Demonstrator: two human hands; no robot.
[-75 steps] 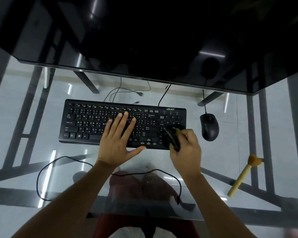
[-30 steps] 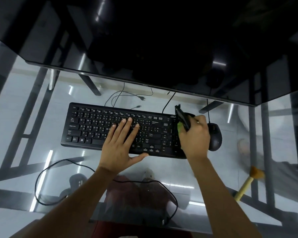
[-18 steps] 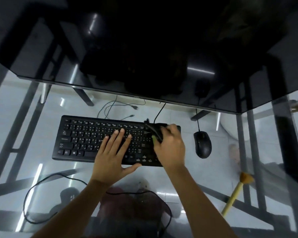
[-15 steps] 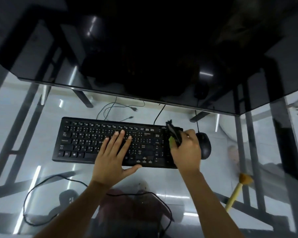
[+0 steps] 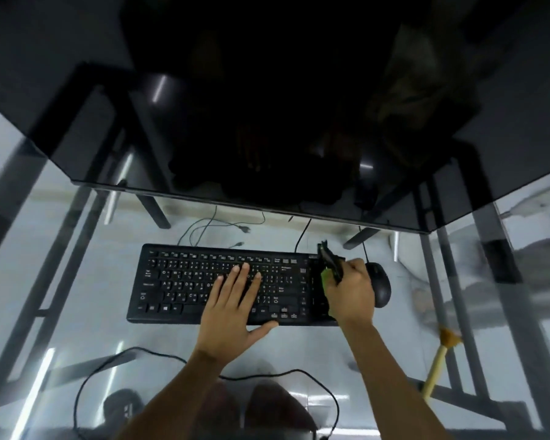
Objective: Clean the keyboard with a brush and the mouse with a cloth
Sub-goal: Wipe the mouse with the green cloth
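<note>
While the left hand lies flat on one keyboard, the right hand grips one brush.

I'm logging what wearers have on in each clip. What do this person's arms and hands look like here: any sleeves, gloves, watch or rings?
Both forearms are bare as far as the bottom edge of the picture: no sleeve shows. The left hand and the right hand wear no gloves. No watch, band or ring is visible on either wrist or on the fingers that show, though part of the right hand's fingers is hidden.
</note>
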